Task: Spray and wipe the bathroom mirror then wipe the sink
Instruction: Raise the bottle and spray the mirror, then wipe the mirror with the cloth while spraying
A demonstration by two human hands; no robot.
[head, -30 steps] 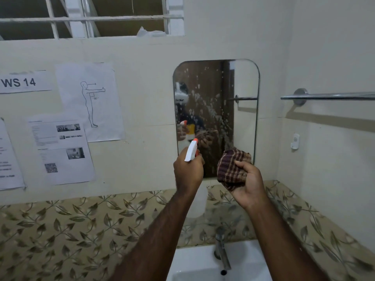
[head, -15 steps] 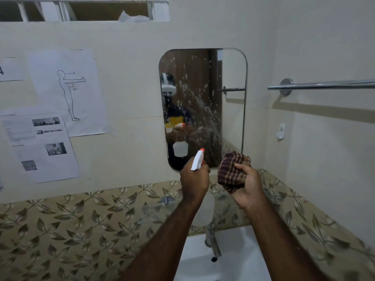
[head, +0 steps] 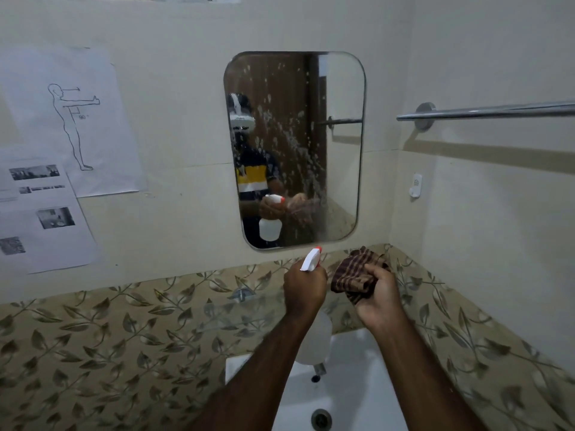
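Left hand (head: pixel 303 286) grips the spray bottle (head: pixel 311 259) aimed at the speckled mirror (head: pixel 339 144), right hand (head: pixel 378 297) clutches the cloth (head: pixel 354 272), ready to wipe.

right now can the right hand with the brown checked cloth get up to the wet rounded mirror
Probably yes: the right hand grips the brown checked cloth just below the spray-spotted rounded mirror, and nothing lies between them. The left hand holding the white spray bottle is off to the side.
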